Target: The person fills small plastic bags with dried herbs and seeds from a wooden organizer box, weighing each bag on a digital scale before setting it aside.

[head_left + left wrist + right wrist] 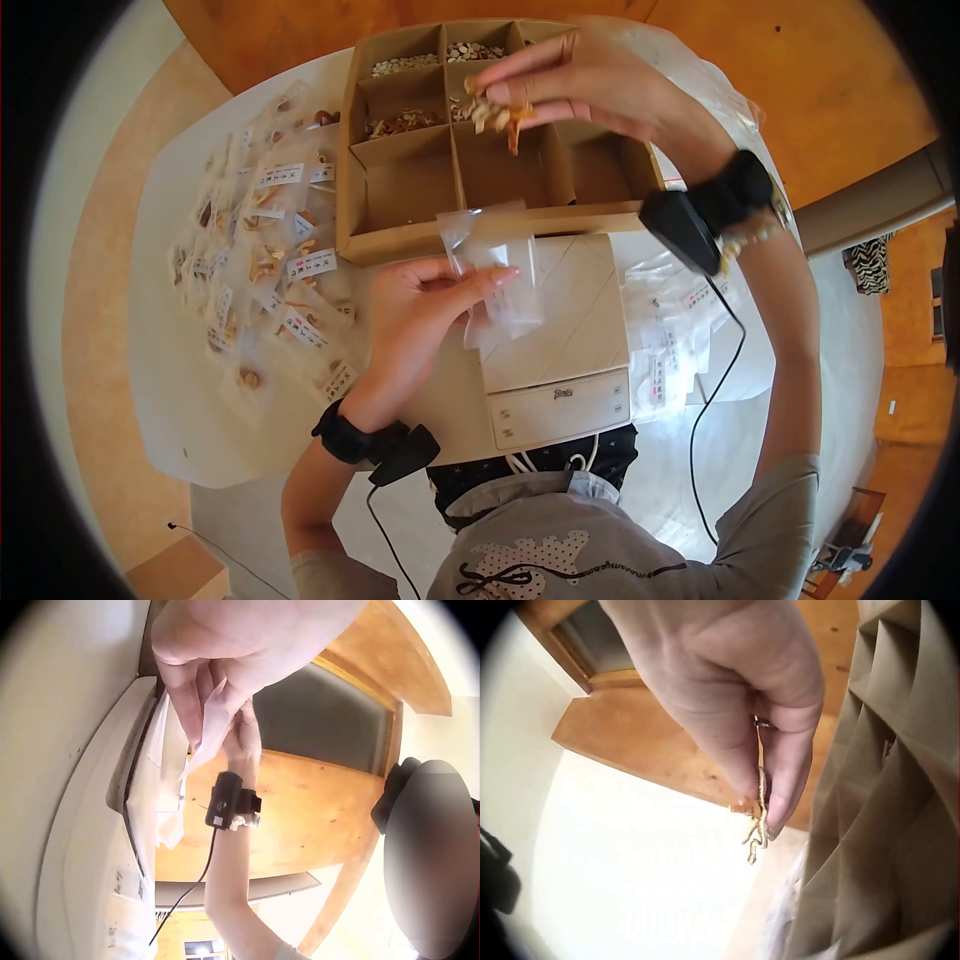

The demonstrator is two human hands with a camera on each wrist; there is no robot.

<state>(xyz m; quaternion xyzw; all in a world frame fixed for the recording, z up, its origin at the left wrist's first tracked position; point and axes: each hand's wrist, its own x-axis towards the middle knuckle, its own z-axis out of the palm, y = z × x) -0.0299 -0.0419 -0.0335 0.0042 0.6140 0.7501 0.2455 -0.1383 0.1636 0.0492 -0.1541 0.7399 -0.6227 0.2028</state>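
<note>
In the head view the left hand (425, 305) pinches a clear plastic bag (515, 300) between thumb and fingers, just left of and above the scale (560, 408). The same bag (216, 724) shows as a pale sheet under the left hand (232, 645) in the left wrist view. Above the divided cardboard box (400, 243), the right hand (600, 85) pinches several dried pieces (490, 113), pale and orange. From the right wrist, these pieces (757, 825) hang between the fingertips of the right hand (735, 682), clear of the box.
Many filled, labelled bags (265, 260) cover the left side of the white table (165, 400). More clear bags with labels (665, 345) lie right of the scale. The box's back compartments hold dried pieces (405, 65). A black cable (722, 370) hangs from the right wrist camera.
</note>
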